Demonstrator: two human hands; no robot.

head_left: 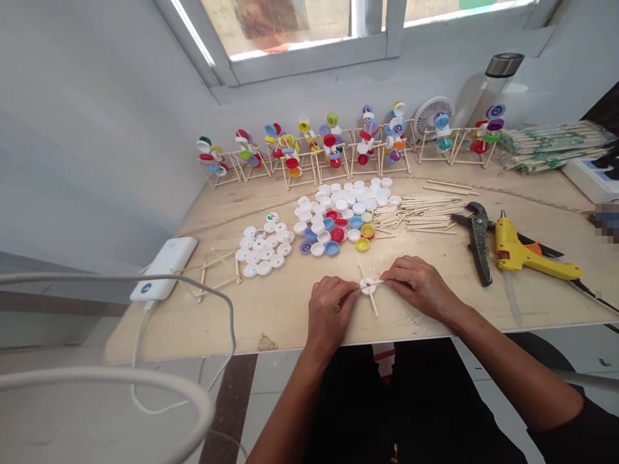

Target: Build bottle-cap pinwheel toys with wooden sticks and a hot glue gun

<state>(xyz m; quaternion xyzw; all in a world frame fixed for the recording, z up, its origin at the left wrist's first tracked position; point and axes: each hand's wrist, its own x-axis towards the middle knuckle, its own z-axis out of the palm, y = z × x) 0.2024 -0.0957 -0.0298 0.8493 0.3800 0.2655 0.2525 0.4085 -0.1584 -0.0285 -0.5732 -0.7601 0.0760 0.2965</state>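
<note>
Near the front edge of the table lies a white bottle cap (pixel 364 291) with small wooden sticks crossed over it. One stick (pixel 374 305) points toward me and away across the cap. Another lies crosswise, its two ends pinched between my hands. My left hand (pixel 331 310) has thumb and fingertips closed at the left end, right beside the cap. On the other side, my right hand (pixel 420 283) grips the right end with its fingertips. Just beyond are loose coloured and white caps (pixel 338 206), with more white caps (pixel 264 248) to the left.
Stick frames with coloured cap wheels (pixel 333 148) line the back. Loose sticks (pixel 430 212) lie behind my right hand; pliers-like cutters (pixel 480 241) and a yellow glue gun (pixel 512 248) lie right. A white power bank (pixel 167 264) with a cable (pixel 229 328) is left, by a stick frame (pixel 202 280).
</note>
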